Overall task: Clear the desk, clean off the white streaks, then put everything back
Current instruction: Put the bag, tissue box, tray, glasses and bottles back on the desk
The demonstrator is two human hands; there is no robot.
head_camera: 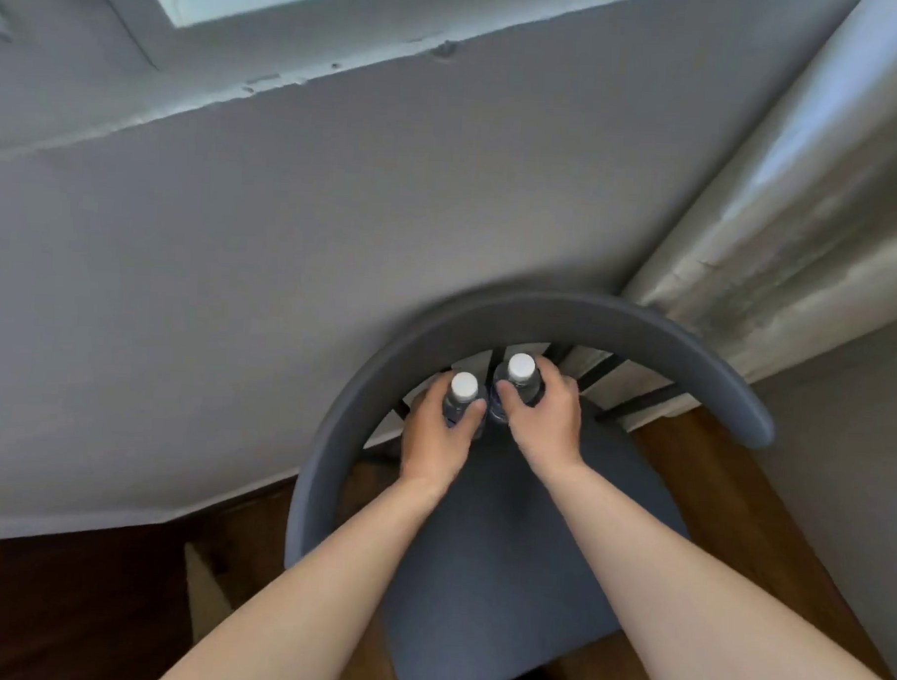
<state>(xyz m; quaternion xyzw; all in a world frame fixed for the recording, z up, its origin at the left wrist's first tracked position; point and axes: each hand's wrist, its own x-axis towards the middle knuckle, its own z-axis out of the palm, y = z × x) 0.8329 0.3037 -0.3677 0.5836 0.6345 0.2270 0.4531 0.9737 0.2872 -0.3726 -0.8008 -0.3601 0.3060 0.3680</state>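
At the back of the grey chair seat (503, 563), beneath the curved backrest (565, 316), two white-capped water bottles stand upright, nearly touching. Left hand (434, 434) grips the left bottle (462, 397); right hand (548, 413) grips the right bottle (519, 376), fingers curled round each.

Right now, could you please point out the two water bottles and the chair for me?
Left bottle (464, 386): head view, white cap.
Right bottle (521, 367): head view, white cap.
Chair (566, 314): head view, curved backrest.
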